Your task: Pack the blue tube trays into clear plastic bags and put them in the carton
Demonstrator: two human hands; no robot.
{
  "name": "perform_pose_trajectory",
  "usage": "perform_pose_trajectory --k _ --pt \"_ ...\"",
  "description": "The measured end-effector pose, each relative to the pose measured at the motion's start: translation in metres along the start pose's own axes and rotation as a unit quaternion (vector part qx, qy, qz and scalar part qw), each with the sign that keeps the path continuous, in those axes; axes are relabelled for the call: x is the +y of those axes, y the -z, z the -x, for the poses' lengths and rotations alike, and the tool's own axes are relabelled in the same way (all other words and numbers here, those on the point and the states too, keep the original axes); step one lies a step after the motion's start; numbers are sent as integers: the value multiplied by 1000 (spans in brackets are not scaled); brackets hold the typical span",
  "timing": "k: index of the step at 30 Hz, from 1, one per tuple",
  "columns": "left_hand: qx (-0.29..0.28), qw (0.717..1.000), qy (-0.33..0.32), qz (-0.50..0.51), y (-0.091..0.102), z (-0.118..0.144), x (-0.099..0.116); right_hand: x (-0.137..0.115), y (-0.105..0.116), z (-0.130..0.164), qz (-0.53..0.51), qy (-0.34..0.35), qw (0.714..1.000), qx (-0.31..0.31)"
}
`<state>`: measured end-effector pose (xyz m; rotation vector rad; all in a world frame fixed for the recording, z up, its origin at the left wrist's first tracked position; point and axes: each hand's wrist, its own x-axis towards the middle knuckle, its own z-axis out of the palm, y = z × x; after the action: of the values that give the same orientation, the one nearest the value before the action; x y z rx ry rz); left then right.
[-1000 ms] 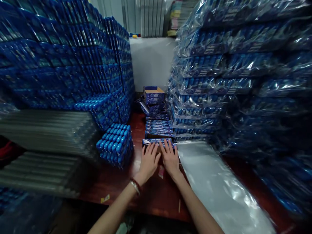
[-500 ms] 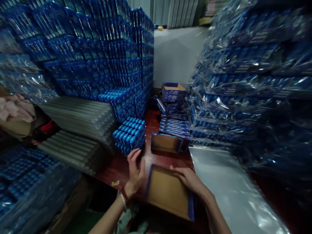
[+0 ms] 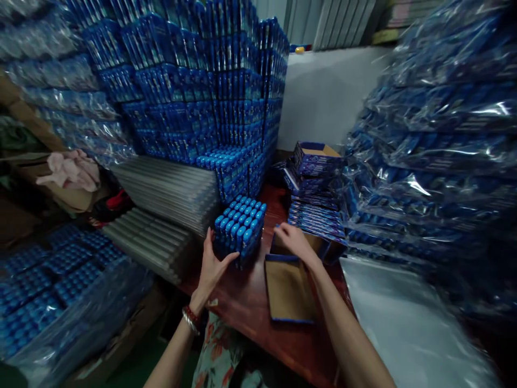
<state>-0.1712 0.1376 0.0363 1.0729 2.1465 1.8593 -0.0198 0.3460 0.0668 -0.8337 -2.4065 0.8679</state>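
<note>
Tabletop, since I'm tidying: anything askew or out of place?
Yes: one printed carton sits slanted among the back boxes, out of line with them. A small stray scrap lies near the front of the table.

Can't see much of the near face of the block of glossy blue round-topped packs (image 3: 241,218), since the fingers of the left hand (image 3: 210,268) are in front; can't tell if they touch it. The right hand (image 3: 299,243) covers part of the upright brown cardboard tray with blue edges (image 3: 279,247), and idk if its fingers hold anything. The right forearm (image 3: 343,318) blocks one side of the open brown cardboard box with a blue rim (image 3: 286,291). The clear-wrapped blue stack (image 3: 436,161) is blurry and cut off right and top. Tiny yellow thing (image 3: 299,49) on the white panel (image 3: 323,97)? Too small to identify.
</note>
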Motion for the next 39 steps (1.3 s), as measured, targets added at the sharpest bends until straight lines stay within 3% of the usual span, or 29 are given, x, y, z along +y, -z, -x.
perform_pose_trajectory --k 2,3,6,9,12,15,18,22,28,32,36,39 --pt "-10 1000 -13 -20 -2 -11 -3 -2 -4 -20 -147 -71 978 128" --pt "-18 999 -20 -31 -3 -17 -5 -6 -9 -30 -214 -83 961 156" --pt "-45 997 -42 -52 -6 -29 -7 -24 -31 -56 -299 -53 944 127" --pt "-20 995 -83 -55 -11 -25 0 -40 -41 -63 -315 -52 941 115" --pt "31 989 -128 -64 -25 8 14 -45 -26 -43 -341 -51 930 126" --pt "56 983 -156 -81 -52 62 24 -33 4 -4 -365 -38 925 98" --pt "16 980 -182 -82 -83 114 16 -5 24 36 -354 -55 933 32" --pt "-66 981 -159 -94 -105 149 -11 41 15 69 -286 -85 955 3" --pt "-202 957 -132 -164 -87 139 -16 76 -11 90 -226 -94 970 0" --pt "-293 945 -126 -76 -74 130 -13 70 -24 111 -229 -139 963 21" --pt "-404 905 -128 -35 -56 123 -16 48 -32 153 -177 -191 956 133" --pt "-438 885 -150 -43 -47 112 -9 38 -12 198 -67 -169 958 223"
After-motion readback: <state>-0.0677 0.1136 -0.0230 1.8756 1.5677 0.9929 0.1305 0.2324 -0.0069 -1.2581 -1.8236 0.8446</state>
